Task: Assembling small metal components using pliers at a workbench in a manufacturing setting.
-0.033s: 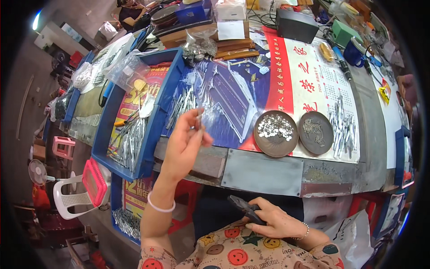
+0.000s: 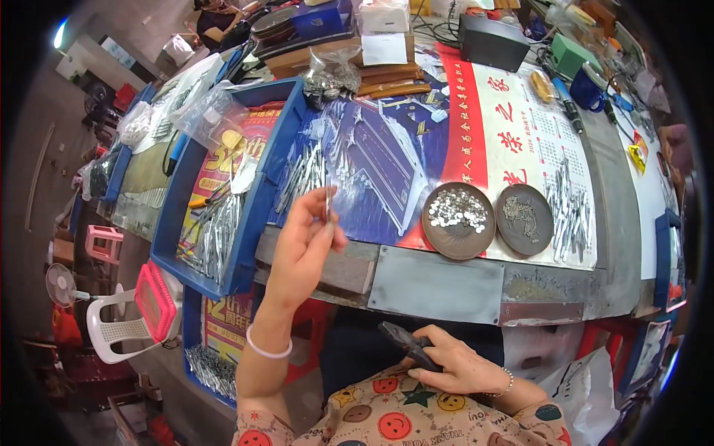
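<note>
My left hand [image 2: 306,241] is raised over the near edge of the bench, its fingers pinching a thin silver metal strip [image 2: 328,202] that points upward. Low in front of my body, my right hand [image 2: 452,362] is wrapped round a pair of dark pliers [image 2: 405,344], jaws pointing up and left. Just beyond the left hand lies a pile of similar metal strips [image 2: 301,178] on a blue printed sheet [image 2: 372,215]. To the right, a brown dish [image 2: 459,245] holds shiny round discs, and a second dish [image 2: 547,212] holds small thin metal parts.
A blue tray [image 2: 256,230] with more strips stands left of my hand; another bin [image 2: 195,375] sits lower. More strips [image 2: 571,215] lie on a red and white calendar sheet [image 2: 491,111] at right. Behind are a bagged metal heap [image 2: 331,78], wooden blocks [image 2: 390,80] and a black box [image 2: 493,42].
The left hand has turned slightly, and the metal strip between its fingers now stands more upright and shows more clearly. The right hand and pliers have stayed put.
</note>
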The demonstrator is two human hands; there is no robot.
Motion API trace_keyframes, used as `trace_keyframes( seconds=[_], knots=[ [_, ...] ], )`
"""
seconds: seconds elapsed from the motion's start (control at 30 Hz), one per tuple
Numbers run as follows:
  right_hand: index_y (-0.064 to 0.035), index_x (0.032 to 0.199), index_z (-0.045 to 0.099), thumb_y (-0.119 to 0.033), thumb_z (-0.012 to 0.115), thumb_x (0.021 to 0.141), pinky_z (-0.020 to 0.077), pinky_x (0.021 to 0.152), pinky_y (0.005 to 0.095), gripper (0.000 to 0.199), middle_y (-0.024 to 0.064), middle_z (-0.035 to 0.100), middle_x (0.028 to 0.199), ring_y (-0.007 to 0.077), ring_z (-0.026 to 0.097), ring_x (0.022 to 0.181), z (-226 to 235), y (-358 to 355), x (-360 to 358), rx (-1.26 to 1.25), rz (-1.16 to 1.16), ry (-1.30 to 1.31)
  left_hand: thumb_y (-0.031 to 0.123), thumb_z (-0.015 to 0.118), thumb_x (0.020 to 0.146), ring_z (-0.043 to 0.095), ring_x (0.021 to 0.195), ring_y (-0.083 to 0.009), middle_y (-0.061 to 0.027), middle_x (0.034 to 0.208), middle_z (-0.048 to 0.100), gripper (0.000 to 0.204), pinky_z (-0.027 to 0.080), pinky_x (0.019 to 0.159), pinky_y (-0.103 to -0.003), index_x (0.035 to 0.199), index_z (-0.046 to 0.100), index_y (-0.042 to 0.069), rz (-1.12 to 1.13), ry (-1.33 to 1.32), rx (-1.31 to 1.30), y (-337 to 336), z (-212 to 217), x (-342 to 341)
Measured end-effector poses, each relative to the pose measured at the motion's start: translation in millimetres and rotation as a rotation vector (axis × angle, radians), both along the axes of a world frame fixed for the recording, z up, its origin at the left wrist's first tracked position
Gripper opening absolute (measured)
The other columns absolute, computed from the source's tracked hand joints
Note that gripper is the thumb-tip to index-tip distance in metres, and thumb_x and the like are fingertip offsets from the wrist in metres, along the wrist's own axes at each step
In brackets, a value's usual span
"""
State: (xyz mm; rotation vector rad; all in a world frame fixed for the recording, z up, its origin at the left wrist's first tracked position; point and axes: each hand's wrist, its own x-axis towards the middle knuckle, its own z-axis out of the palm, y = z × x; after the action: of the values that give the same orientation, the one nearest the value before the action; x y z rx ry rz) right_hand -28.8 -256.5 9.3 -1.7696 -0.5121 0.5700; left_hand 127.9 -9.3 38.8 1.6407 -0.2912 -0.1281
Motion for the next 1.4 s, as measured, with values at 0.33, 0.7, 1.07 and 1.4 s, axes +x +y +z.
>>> trace_keyframes(
  seconds=[0.33,0.7,1.07,1.4],
  knots=[
    [-0.0019,0.091,0.072,-0.022,0.073,0.082,0.0526,0.070,0.0378,0.023,0.0170,0.057,0.108,0.0321,0.064,0.076,26.4,14.9,13.6,-0.155,-0.090,-0.212,0.008,0.053,0.100,0.056,0.073,-0.0065,-0.0032,0.093,0.062,0.020,0.047,0.068,-0.021,0.117,0.057,-0.001,-0.005,-0.014,-0.246,7.2,-27.0,-51.5],
    [0.0031,0.075,0.060,-0.013,0.078,0.076,0.0494,0.058,0.0342,0.024,0.0200,0.057,0.105,0.0263,0.061,0.065,67.7,28.7,55.3,-0.373,-0.126,-0.479,0.007,0.055,0.098,0.064,0.081,-0.0119,-0.0068,0.093,0.064,0.011,0.052,0.075,-0.025,0.107,0.057,0.000,-0.027,-0.185,-0.368,-6.4,-55.8,-42.7],
    [-0.0021,0.078,0.065,-0.013,0.079,0.069,0.0485,0.053,0.0348,0.020,0.0156,0.056,0.100,0.0254,0.060,0.068,101.1,47.1,83.9,-0.524,-0.085,-0.736,0.005,0.055,0.098,0.061,0.076,-0.0111,-0.0084,0.093,0.061,0.006,0.050,0.070,-0.024,0.102,0.054,0.001,-0.108,-0.215,-0.382,1.6,-61.1,-43.9],
    [-0.0014,0.081,0.067,-0.018,0.077,0.075,0.0498,0.056,0.0364,0.020,0.0139,0.056,0.099,0.0263,0.060,0.074,100.9,37.7,76.2,-0.528,-0.059,-0.596,0.007,0.051,0.100,0.059,0.077,-0.0120,-0.0094,0.096,0.059,0.008,0.050,0.070,-0.025,0.105,0.051,0.001,-0.032,-0.018,-0.625,3.4,-58.4,-56.9]
  ],
)
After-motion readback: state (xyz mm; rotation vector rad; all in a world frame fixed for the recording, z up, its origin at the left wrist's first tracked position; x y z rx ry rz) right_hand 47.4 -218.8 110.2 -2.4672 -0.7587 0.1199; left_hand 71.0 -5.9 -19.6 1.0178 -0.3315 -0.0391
